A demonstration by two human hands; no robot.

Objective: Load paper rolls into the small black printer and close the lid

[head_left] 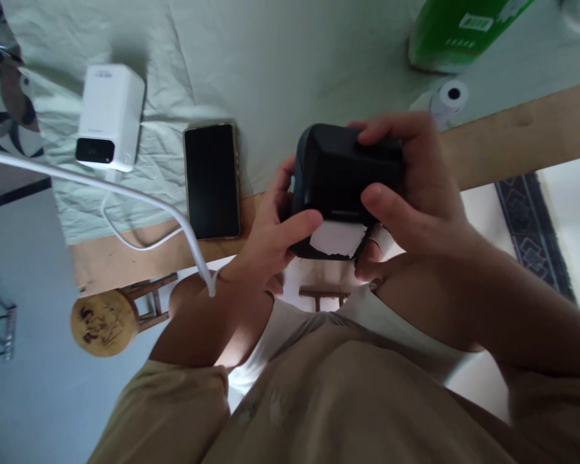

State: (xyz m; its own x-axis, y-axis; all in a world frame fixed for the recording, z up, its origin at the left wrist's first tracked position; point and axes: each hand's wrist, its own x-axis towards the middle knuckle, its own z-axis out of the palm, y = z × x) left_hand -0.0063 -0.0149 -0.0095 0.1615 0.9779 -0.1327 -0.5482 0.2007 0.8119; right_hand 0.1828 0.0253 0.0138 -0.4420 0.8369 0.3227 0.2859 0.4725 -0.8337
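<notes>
Head view looks down over a wooden bench [512,138] draped with a pale green cloth [280,58], which fills the frame from 9 to 2 o'clock. At 1 o'clock a green box [457,29] is cut off by the top edge, and just below it lies a small white paper roll [449,98], partly behind the right hand's fingers. At 10 o'clock a white block-shaped device [110,119] with a small dark screen stands on the cloth; a white cable [140,196] sweeps from the left edge towards 7 o'clock of the centre. Beside the device, nearer the middle, a dark phone [211,180] lies flat, screen blank, its lower end over the bare wood. A round wooden stool [105,321] shows at 8 o'clock, on the floor below.

At the centre, a black boxy printer [341,174] is held clear of the bench edge. A torn white paper strip [337,237] sticks out of its near side. Its underside is hidden.

Left hand [265,235] has its grip closed on the printer's left side, thumb pressed by the paper. Right hand [410,187] clasps the right side, fingers over the top, thumb on the front.
</notes>
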